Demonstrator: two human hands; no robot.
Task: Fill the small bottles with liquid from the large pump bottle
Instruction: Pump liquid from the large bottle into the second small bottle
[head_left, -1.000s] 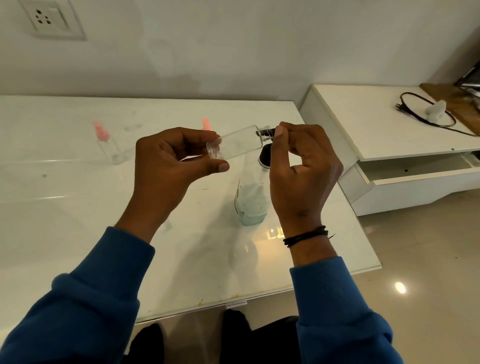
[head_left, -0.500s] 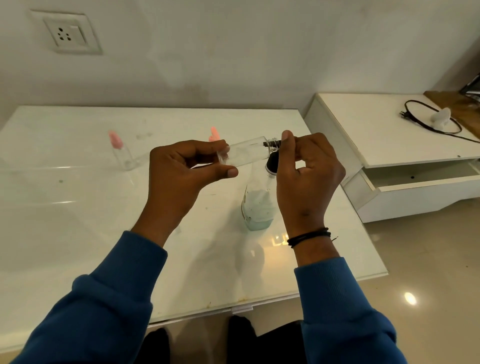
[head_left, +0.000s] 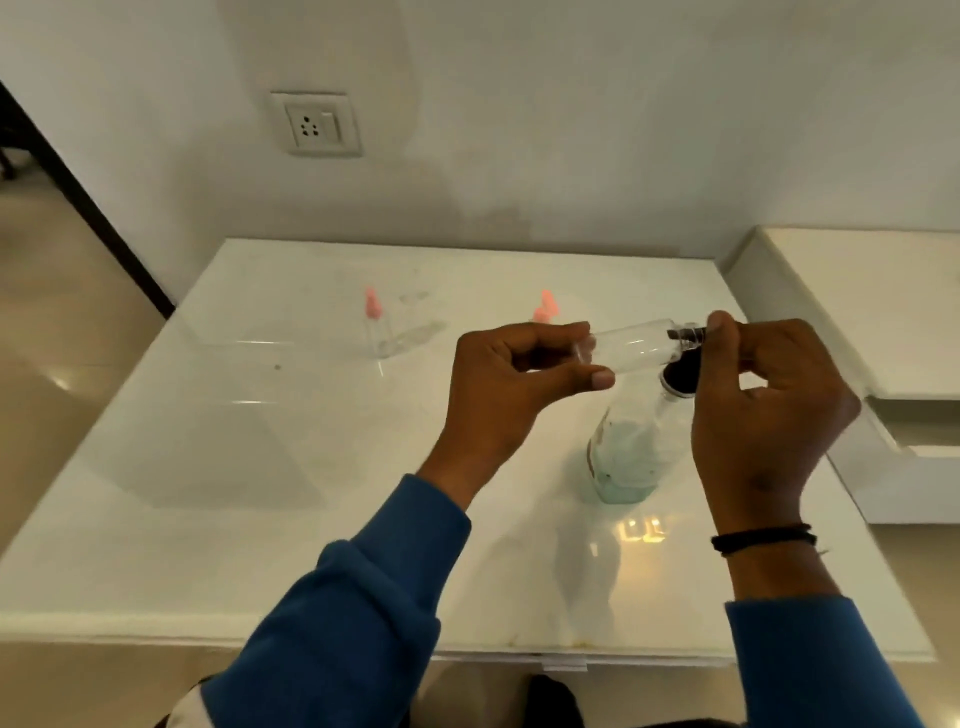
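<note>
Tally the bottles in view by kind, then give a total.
Small clear plastic bottle held sideways by the left hand and right hand: 1
Small clear bottles with pink caps standing on the white table: 2
Large clear bottle with pale blue-green liquid: 1
Total: 4

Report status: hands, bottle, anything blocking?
Left hand holds small bottle sideways. Right hand pinches its neck. Pump bottle stands below; nothing blocking.

Clear small bottle (head_left: 628, 347), pale teal liquid in large bottle (head_left: 626, 457), pink caps (head_left: 370, 303), blue sleeves (head_left: 363, 597), white table (head_left: 260, 441)
</note>
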